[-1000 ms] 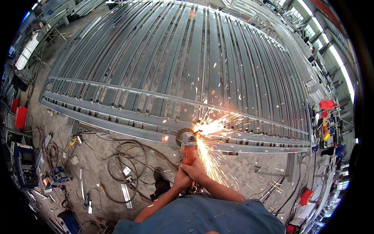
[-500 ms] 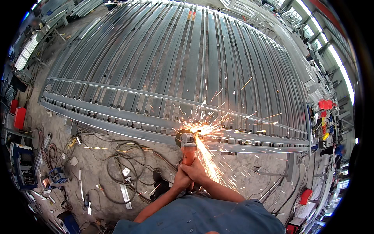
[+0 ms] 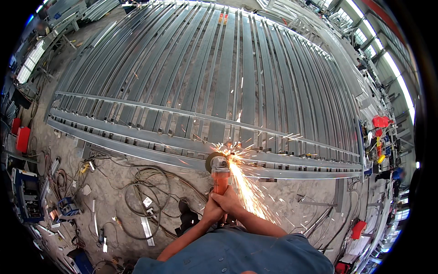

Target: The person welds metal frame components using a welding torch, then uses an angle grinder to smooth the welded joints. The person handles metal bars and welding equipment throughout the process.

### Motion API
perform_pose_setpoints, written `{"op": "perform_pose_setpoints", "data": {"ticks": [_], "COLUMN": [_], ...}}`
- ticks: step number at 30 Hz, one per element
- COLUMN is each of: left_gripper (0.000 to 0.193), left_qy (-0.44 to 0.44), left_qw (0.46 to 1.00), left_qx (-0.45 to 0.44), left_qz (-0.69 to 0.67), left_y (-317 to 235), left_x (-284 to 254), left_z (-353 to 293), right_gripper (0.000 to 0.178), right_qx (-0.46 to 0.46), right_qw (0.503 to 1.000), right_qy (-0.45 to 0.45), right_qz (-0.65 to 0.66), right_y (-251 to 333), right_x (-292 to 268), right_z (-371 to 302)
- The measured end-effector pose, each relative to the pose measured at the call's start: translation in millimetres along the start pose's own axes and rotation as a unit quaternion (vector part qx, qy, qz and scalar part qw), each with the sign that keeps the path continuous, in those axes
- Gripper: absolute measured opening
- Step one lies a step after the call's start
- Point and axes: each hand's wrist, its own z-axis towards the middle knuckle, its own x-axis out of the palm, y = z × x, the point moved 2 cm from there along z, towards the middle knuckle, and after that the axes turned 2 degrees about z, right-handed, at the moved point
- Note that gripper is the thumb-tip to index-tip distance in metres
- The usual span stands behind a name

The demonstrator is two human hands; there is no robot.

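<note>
An orange angle grinder point(image 3: 221, 181) is gripped between both my hands in front of my body. My left hand point(image 3: 212, 211) is wrapped round the rear of its body, and my right hand point(image 3: 229, 201) closes over it from the right. The grinder's disc point(image 3: 213, 160) meets the near rails of a large grey metal frame point(image 3: 182, 141). Bright sparks burst at the contact and stream down past my right forearm. Glare and the tool's head hide the exact spot being touched.
Coiled cables point(image 3: 146, 196) lie on the concrete floor to the left, close to my dark shoe point(image 3: 186, 208). A blue machine point(image 3: 28, 194) and a red box point(image 3: 23, 139) stand farther left. To the right are a red case point(image 3: 358, 230) and a person in blue point(image 3: 396, 174).
The spray of sparks over the frame has shrunk, and more of the disc shows. My hands and the grinder have hardly moved.
</note>
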Motion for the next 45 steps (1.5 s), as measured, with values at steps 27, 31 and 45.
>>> {"op": "perform_pose_setpoints", "data": {"ticks": [27, 31, 45], "left_gripper": [0.058, 0.056, 0.082], "left_qy": [-0.001, 0.004, 0.044], "left_qw": [0.999, 0.999, 0.997], "left_qx": [0.008, -0.01, -0.048], "left_qz": [-0.033, -0.042, -0.05], "left_y": [-11.0, -2.6, 6.3], "left_x": [5.2, 6.0, 5.2], "left_z": [-5.2, -4.4, -1.1], "right_gripper": [0.08, 0.081, 0.079], "right_qx": [0.039, 0.032, 0.029], "right_qw": [0.999, 0.999, 0.999], "right_qy": [0.035, 0.038, 0.034], "right_qz": [-0.013, 0.002, 0.003], "right_y": [5.2, 5.2, 14.0], "right_x": [-10.2, -11.1, -18.6], "right_z": [-8.4, -8.4, -16.2]}}
